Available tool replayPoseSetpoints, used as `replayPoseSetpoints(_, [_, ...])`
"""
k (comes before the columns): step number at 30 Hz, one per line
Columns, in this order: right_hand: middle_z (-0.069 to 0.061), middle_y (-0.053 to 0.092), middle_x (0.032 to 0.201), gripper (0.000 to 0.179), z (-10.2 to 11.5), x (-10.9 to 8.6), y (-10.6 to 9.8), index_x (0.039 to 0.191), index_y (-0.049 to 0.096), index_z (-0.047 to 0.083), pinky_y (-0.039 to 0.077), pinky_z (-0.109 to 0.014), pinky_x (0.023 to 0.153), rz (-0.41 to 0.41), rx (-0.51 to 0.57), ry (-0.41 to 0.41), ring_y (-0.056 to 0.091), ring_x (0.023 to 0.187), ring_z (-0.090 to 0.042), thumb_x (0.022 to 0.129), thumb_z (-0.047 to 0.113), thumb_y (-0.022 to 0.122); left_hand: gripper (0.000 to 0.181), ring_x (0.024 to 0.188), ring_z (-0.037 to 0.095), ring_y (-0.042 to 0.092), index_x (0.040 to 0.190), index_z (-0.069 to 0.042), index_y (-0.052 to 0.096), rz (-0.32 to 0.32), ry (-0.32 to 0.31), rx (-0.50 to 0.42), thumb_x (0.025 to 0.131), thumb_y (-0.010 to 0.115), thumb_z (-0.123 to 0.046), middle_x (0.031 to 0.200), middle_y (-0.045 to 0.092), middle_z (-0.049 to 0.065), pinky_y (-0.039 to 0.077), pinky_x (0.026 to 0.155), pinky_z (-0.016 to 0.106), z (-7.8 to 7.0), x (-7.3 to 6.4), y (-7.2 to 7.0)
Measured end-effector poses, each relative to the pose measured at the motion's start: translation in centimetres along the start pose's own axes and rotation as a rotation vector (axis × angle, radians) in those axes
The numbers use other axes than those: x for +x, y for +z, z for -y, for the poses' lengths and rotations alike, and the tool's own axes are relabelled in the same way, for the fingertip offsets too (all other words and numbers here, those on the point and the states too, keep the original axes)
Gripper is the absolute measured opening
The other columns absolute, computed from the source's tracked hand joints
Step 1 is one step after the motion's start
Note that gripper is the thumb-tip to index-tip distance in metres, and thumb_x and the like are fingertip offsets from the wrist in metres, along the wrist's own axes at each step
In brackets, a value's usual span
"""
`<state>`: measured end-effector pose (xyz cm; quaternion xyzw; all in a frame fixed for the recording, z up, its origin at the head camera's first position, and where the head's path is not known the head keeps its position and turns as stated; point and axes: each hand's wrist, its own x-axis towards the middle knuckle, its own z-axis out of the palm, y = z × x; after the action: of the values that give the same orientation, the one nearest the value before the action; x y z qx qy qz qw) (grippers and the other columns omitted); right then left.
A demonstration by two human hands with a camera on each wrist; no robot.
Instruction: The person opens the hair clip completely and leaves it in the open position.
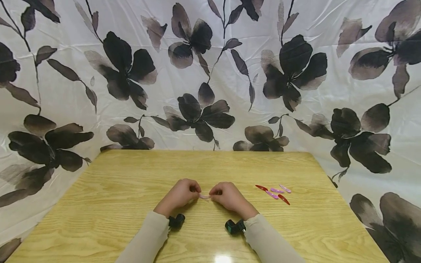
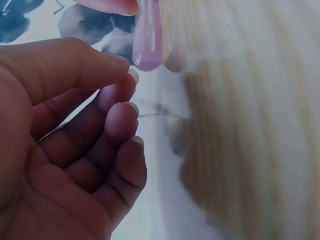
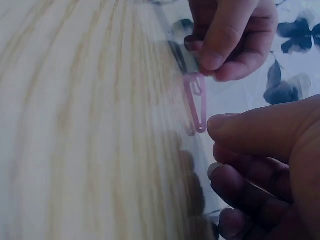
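A small pink snap hair clip [image 1: 204,197] spans the gap between my two hands, just above the tabletop. My left hand [image 1: 181,193] pinches its broad rounded end with thumb and index fingertips, the other fingers curled below. At the narrow end are the thumb and fingertips of my right hand [image 1: 229,196], pinching it; the thumb partly hides that contact. In the left wrist view the glossy face of the clip [image 2: 148,42] shows, its far end cut off. The right wrist view shows the open frame and inner tongue of the clip [image 3: 198,100].
Right of my hands lie several loose snap clips: a red clip [image 1: 261,187], another red clip [image 1: 284,199], and pink clips [image 1: 272,194] among them. The wooden table [image 1: 131,168] reaches back to a flower-printed cloth [image 1: 204,73].
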<state>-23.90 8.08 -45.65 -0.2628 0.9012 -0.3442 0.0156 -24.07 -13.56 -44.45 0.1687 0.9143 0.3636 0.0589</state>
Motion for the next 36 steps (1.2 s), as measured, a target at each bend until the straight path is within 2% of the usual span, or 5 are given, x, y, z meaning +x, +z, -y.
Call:
replayPoseSetpoints(4, [0.003, 0.070, 0.096, 0.012, -0.1, -0.3, -0.5, 0.098, 0.076, 0.014, 0.049, -0.028, 0.077, -0.020, 0.014, 0.007, 0.061, 0.086, -0.010, 0.089, 0.017, 0.069, 0.003, 0.066, 0.015, 0.052, 0.088, -0.009, 0.070, -0.009, 0.002, 0.000, 0.088, 0.068, -0.010, 0.076, 0.061, -0.002, 0.045, 0.060, 0.029, -0.6, 0.1, -0.2])
replayPoseSetpoints(9, [0.003, 0.071, 0.099, 0.012, -0.3, -1.0, -1.7, 0.099, 0.075, 0.014, 0.050, -0.029, 0.078, -0.046, 0.035, 0.027, 0.061, 0.086, -0.011, 0.090, 0.017, 0.068, 0.006, 0.067, 0.014, 0.052, 0.089, -0.011, 0.071, 0.010, 0.032, 0.016, 0.089, 0.065, -0.008, 0.077, 0.061, -0.003, 0.045, 0.061, 0.029, -1.8, 0.6, -0.2])
replayPoseSetpoints(14, [0.003, 0.070, 0.097, 0.011, -0.4, -1.7, -2.9, 0.098, 0.075, 0.013, 0.048, -0.028, 0.074, -0.056, 0.041, 0.053, 0.058, 0.082, -0.011, 0.090, 0.016, 0.068, 0.008, 0.068, 0.013, 0.052, 0.090, -0.009, 0.071, 0.038, 0.069, 0.013, 0.089, 0.064, -0.008, 0.078, 0.061, -0.003, 0.045, 0.062, 0.029, -3.0, 1.2, 0.2])
replayPoseSetpoints(21, [0.002, 0.070, 0.095, 0.011, -0.8, -2.6, -4.3, 0.097, 0.075, 0.012, 0.047, -0.026, 0.071, -0.066, 0.011, 0.078, 0.057, 0.081, -0.010, 0.089, 0.016, 0.069, 0.007, 0.067, 0.013, 0.052, 0.090, -0.008, 0.071, 0.040, 0.118, 0.032, 0.088, 0.065, -0.008, 0.076, 0.062, -0.003, 0.045, 0.064, 0.028, -4.4, 1.9, 1.0])
replayPoseSetpoints(36, [0.005, 0.069, 0.092, 0.009, -1.6, -3.6, -5.5, 0.094, 0.076, 0.013, 0.048, -0.028, 0.072, -0.094, -0.035, 0.092, 0.057, 0.080, -0.009, 0.089, 0.016, 0.070, 0.007, 0.069, 0.012, 0.052, 0.090, -0.008, 0.072, 0.063, 0.138, 0.048, 0.088, 0.066, -0.009, 0.079, 0.063, -0.003, 0.045, 0.065, 0.027, -5.9, 3.2, 2.5])
